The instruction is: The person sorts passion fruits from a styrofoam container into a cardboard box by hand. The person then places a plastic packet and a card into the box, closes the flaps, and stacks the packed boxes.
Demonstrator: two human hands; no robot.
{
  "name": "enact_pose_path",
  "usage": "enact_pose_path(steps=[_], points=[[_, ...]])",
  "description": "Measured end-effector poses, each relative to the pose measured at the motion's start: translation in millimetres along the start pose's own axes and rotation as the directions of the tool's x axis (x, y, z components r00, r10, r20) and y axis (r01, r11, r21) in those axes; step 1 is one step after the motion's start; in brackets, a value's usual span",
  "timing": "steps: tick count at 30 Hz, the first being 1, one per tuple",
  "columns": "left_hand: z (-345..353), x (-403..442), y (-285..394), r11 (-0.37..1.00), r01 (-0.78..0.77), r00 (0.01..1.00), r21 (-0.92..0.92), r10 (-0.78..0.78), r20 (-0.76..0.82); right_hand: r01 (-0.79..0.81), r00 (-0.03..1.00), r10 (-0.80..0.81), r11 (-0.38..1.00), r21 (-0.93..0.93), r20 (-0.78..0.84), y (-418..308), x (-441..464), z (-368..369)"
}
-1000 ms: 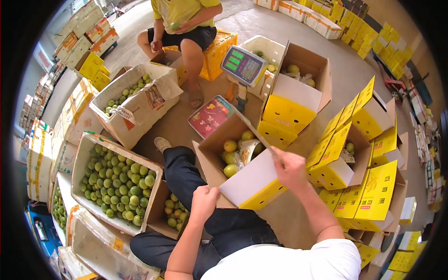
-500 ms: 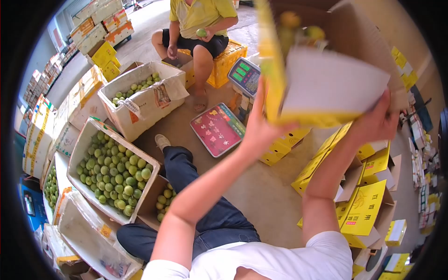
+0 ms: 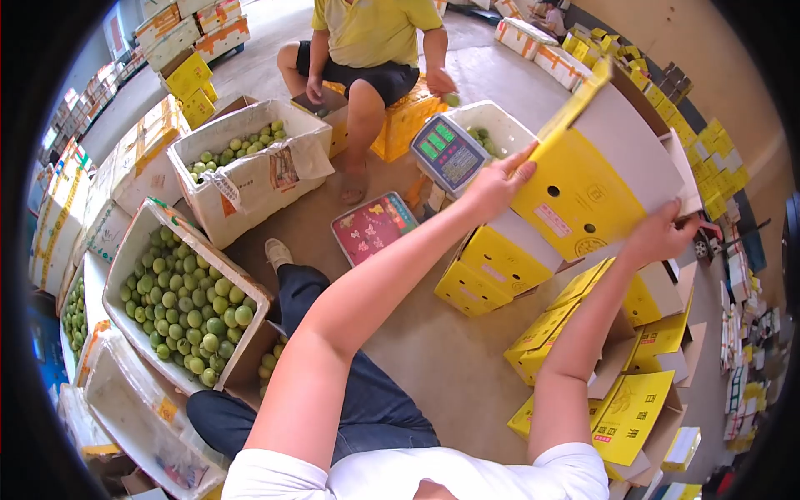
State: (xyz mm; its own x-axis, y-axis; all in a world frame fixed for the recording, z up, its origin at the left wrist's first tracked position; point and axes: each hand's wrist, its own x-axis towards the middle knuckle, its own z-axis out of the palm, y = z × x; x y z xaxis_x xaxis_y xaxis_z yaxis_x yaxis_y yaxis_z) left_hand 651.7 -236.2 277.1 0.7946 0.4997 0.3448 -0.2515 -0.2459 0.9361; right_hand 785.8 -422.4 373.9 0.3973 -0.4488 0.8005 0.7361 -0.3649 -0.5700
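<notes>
So — held carton [image 3: 567, 187], foam box [image 3: 133, 242] of fruit [image 3: 187, 308]

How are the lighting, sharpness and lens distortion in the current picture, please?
Head view: heavy fisheye bending with black corners; head view: upper left partly washed out by brightness; head view: yellow carton fairly crisp, right hand slightly soft.

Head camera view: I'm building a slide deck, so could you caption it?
Left hand and right hand hold a yellow carton, with a box of green fruit to the left.
</notes>
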Motion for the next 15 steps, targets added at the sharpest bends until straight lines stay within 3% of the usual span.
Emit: enact_pose_path(steps=[2,4,5,7,9,11,12,14,15], points=[[6.8,-27.0,31.3,0.935,0.058,0.996,0.349,-0.079,0.047,-0.046,0.998,0.048,0.997,-0.056,0.034,24.6,-0.1,-13.3],[23.2,-33.7,15.4,0.834,-0.124,0.992,0.538,0.116,0.05,-0.009,0.995,0.013,0.999,-0.044,0.097,50.8,-2.6,-12.2],[29.9,-33.2,1.6,0.845,-0.117,0.993,0.523,0.112,0.04,0.062,0.991,-0.045,0.989,-0.131,0.124,61.9,-5.3,-11.1],[37.7,-34.7,-9.2,0.696,-0.295,0.934,0.654,0.354,0.044,0.056,0.991,-0.041,0.991,-0.119,0.123,62.0,-5.0,-16.1],[44.8,-41.8,-15.9,0.707,-0.289,0.939,0.646,0.341,0.047,0.044,0.994,-0.038,0.997,-0.063,0.105,57.0,-11.4,-24.7],[49.3,-51.0,-16.3,0.683,-0.063,0.955,0.728,0.254,-0.155,0.035,0.996,-0.033,0.999,-0.025,0.081,50.0,-24.4,-28.4],[45.9,-53.3,-31.1,0.915,-0.052,0.983,0.4,0.117,-0.141,0.024,0.998,-0.025,1.0,0.019,0.051,47.4,-30.4,-30.8],[35.0,-57.7,-43.2,0.94,-0.12,0.971,0.32,0.177,-0.158,-0.004,0.998,0.005,1.0,-0.009,0.056,43.1,-42.3,-26.8],[33.1,-55.0,-50.1,0.918,-0.168,0.942,0.36,0.257,-0.215,0.072,0.995,-0.072,0.997,0.004,0.067,47.5,-44.3,-18.6]])
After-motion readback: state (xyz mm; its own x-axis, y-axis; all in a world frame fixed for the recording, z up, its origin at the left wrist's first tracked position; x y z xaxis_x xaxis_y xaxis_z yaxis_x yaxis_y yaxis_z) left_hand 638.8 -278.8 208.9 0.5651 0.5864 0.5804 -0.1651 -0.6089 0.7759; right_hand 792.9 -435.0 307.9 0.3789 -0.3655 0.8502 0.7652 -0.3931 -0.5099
